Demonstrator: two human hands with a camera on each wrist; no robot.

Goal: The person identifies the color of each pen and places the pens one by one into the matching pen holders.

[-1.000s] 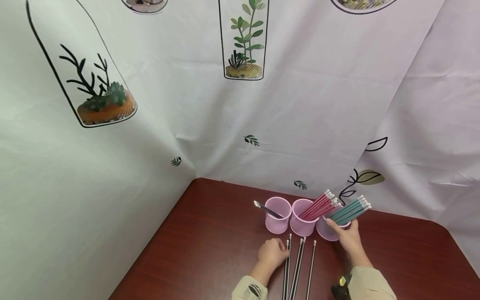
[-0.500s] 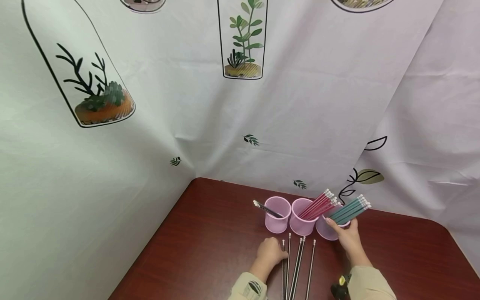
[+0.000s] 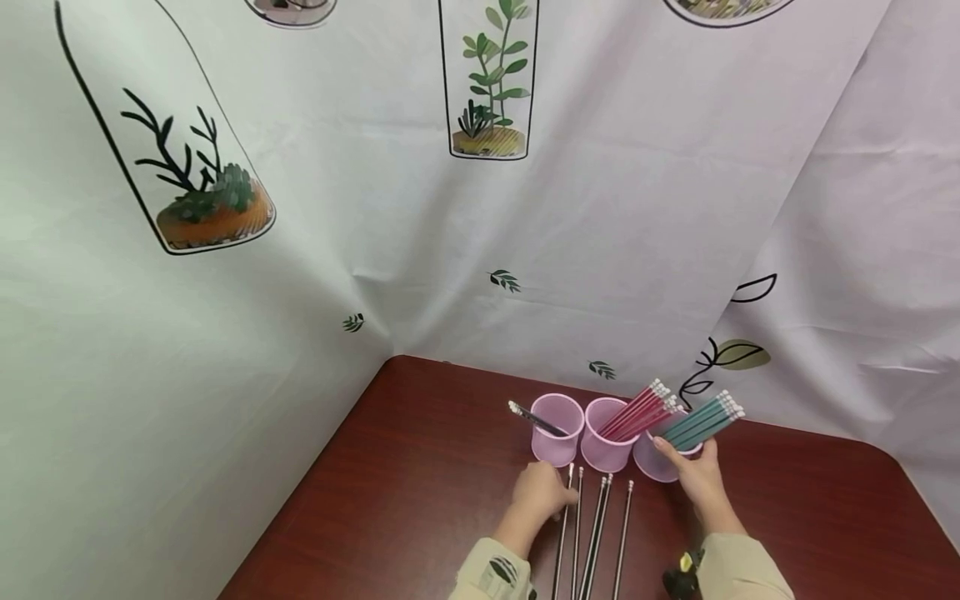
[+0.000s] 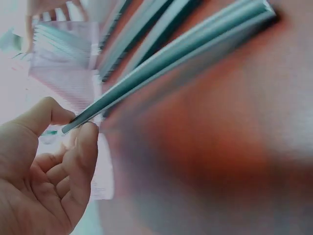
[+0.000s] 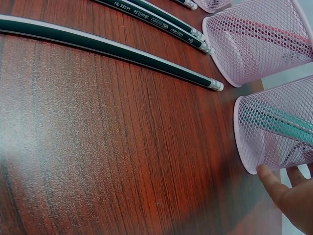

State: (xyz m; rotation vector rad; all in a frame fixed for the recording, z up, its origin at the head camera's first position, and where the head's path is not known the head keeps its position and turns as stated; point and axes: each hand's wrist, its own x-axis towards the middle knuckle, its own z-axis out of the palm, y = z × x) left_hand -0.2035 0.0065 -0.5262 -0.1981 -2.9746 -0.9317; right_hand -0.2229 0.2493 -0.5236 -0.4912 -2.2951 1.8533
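Note:
My left hand (image 3: 542,492) pinches a dark pencil (image 4: 168,61) between thumb and index finger near its eraser end, in front of the left cup. Several dark green-and-silver pencils (image 5: 122,51) lie loose on the table to its right, eraser ends towards the cups. My right hand (image 3: 697,479) holds the right pink mesh pencil cup (image 5: 271,127), which contains several teal pencils (image 3: 699,423). The middle cup (image 3: 603,452) holds several pink-red pencils (image 3: 637,412). A few dark pencils (image 3: 538,418) lean in the left cup (image 3: 553,450).
The cups stand side by side on a reddish-brown table (image 3: 420,467). White cloth (image 3: 450,250) printed with plants hangs behind it and along the left. A small black-and-yellow object (image 3: 681,577) is by the right sleeve.
My left hand has shifted slightly up towards the left cup, and the pinched pencil has moved leftward, apart from the others, and tilted. My right hand stays at the right cup.

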